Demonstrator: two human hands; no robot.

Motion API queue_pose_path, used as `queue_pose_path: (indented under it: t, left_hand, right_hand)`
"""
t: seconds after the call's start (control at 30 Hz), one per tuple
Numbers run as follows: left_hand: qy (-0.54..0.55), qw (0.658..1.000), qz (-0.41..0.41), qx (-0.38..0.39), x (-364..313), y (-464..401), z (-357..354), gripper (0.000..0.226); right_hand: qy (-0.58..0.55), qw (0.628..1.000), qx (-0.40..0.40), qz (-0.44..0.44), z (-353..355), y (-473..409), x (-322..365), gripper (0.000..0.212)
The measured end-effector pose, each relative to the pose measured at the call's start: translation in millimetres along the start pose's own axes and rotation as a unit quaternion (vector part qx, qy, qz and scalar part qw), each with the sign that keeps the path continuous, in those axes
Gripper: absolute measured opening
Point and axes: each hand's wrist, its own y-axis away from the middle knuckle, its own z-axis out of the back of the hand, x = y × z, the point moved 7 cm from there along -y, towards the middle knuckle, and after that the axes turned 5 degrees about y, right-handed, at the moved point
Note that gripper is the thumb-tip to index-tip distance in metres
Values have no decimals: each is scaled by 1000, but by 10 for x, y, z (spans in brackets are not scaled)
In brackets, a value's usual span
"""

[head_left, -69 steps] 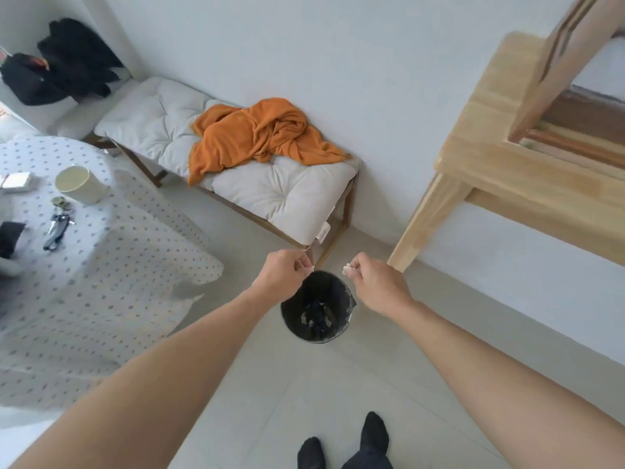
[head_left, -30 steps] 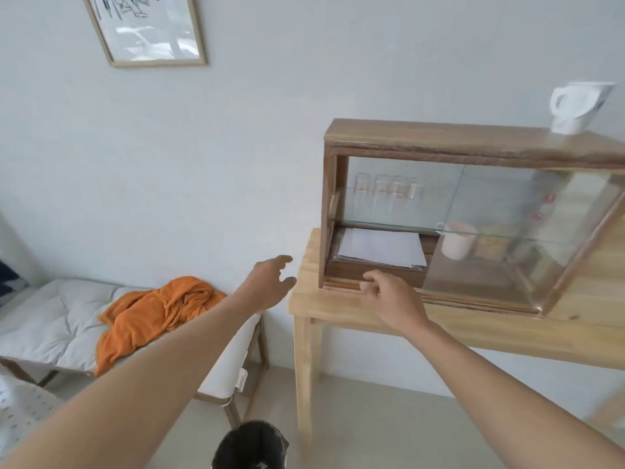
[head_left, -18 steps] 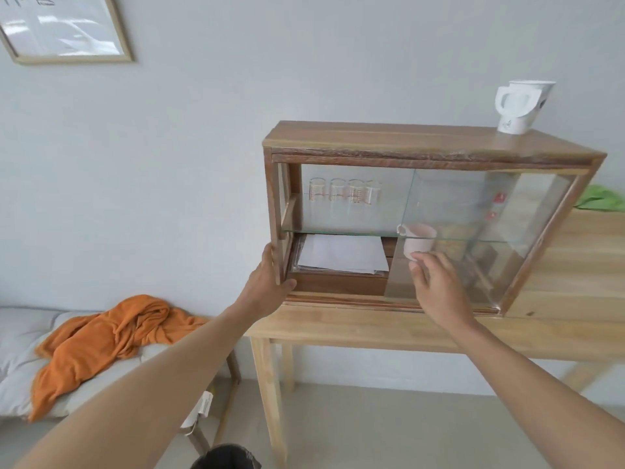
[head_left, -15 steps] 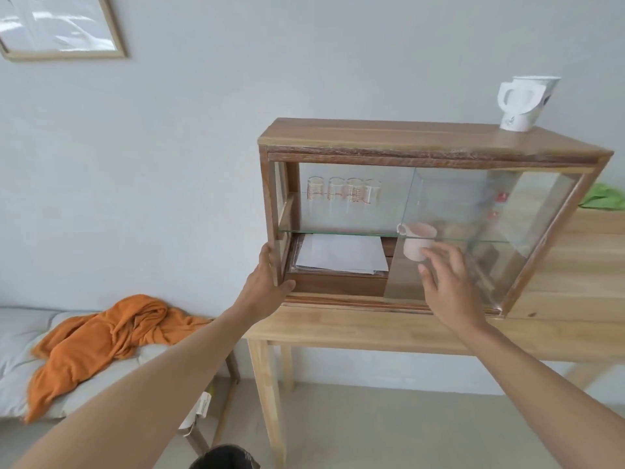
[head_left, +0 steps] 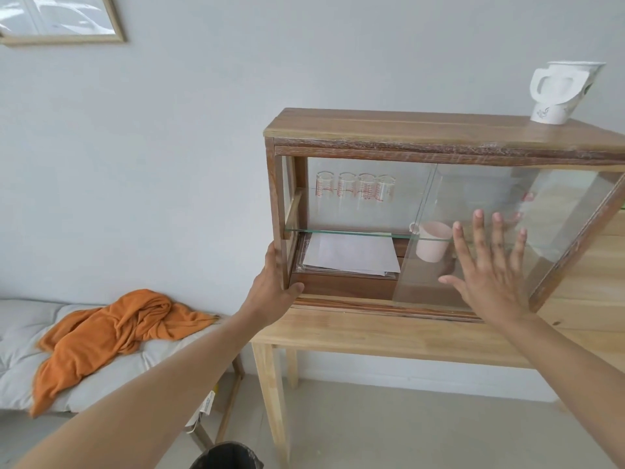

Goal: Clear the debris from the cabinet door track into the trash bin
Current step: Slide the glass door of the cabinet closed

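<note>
The track [head_left: 382, 308] runs along the cabinet's [head_left: 422, 130] bottom front edge, right of center in the frame, its long axis going left to right and dipping slightly toward the right. Whether any debris lies in it cannot be told. One bin [head_left: 226, 456] shows only its dark rim at the bottom edge, below the left arm.

The cabinet has two glass doors; the door [head_left: 473, 204] on the right half stands slid across, leaving the left half open. The right hand [head_left: 487, 269] lies flat on that glass, its fingers [head_left: 478, 231] spread wide and pointing up, holding nothing. The left hand [head_left: 272, 292] wraps the cabinet's lower left corner post, thumb at the front, fingers closed around the wood.

Inside, four beakers [head_left: 355, 191] stand in a row on the glass shelf, one pink cup [head_left: 433, 245] sits behind the door, and a stack of papers [head_left: 351, 255] lies at the lower left. One white jug [head_left: 561, 93] stands on the cabinet top at the upper right. The cabinet rests on a pale wooden bench [head_left: 389, 336]. At the lower left an orange cloth [head_left: 111, 330] lies on a cushioned seat [head_left: 20, 353]. One picture frame [head_left: 61, 18] hangs at the upper left.
</note>
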Motion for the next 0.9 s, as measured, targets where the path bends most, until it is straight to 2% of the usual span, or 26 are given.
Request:
queue_pose_path:
  t: [0.17, 0.53, 0.9]
  left_hand:
    - [0, 1000, 3, 7, 11, 17, -15, 89]
    - [10, 1000, 11, 3, 2, 20, -4, 99]
    - [-13, 1000, 11, 22, -63, 36, 11, 104]
  right_hand:
    - [2, 999, -5, 39, 70, -204, 426, 130]
    - [-35, 996, -37, 75, 365, -719, 1653, 134]
    - [-58, 995, -28, 78, 475, -937, 2171, 134]
